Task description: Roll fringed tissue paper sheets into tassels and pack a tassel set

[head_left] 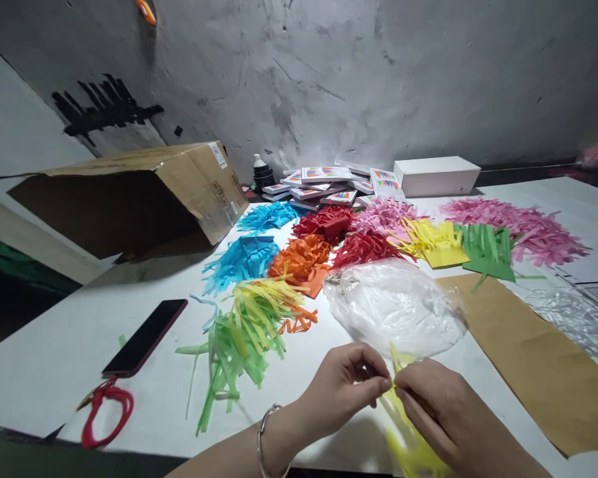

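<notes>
Yellow fringed tissue paper [403, 425] hangs from between my hands at the near edge of the table, its lower strips blurred. My left hand [346, 382], with a bangle on the wrist, pinches the paper's narrow upper part between thumb and forefinger. My right hand [438, 405] grips the same piece just beside it, fingers closed and partly covering it. Just beyond my hands lies a crumpled clear plastic bag [393, 305]. Left of them, a yellow-and-green fringed tissue bunch [249, 325] spreads over the white table top.
Blue [244, 262], orange [301, 259], red, pink and green fringed bunches lie farther back. A phone [147, 338] and red-handled scissors [107, 411] are left; brown paper [533, 358] is right. Behind stand an open cardboard box [199, 186], stacked small boxes [323, 176] and a white box [436, 176].
</notes>
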{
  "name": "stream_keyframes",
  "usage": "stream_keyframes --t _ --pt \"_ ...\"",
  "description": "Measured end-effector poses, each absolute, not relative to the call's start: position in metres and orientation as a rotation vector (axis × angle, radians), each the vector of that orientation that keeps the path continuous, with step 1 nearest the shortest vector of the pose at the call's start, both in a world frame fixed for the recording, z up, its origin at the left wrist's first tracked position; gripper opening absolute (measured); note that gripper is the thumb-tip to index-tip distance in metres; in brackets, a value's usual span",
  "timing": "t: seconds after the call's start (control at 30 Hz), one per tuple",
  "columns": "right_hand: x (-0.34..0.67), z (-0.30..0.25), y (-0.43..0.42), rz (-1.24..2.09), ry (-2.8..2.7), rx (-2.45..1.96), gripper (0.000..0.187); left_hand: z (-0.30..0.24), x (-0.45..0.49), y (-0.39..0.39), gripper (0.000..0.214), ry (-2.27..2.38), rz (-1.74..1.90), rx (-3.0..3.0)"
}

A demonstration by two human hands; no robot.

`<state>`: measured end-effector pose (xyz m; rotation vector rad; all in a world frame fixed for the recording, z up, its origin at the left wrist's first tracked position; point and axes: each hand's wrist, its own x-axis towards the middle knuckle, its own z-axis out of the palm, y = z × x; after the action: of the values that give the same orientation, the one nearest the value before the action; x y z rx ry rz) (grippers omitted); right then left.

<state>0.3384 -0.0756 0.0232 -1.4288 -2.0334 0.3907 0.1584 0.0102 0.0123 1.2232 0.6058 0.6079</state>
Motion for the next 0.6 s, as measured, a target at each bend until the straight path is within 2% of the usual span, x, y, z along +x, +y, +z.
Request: stream_keyframes --t 0.13,0.4,0.5,0.6 --pt "0.333 0.02 -0.083 0.641 -1.894 -1.447 0.025 0.012 0.153 0.003 0.043 0.598 0.582 1.176" --pt "0.319 0.009 -0.093 0.305 -1.983 -1.427 0.024 0.012 0.144 -0.004 0.042 0.65 0.583 1.175" --pt "0.316 0.01 -0.093 0.367 -1.981 -1.413 0.023 0.013 0.142 -0.004 0.041 0.678 0.566 1.115" --pt "0.315 0.005 -0.092 0.483 -1.957 -1.364 0.013 0.01 0.14 -0.005 0.041 0.7 0.575 1.098"
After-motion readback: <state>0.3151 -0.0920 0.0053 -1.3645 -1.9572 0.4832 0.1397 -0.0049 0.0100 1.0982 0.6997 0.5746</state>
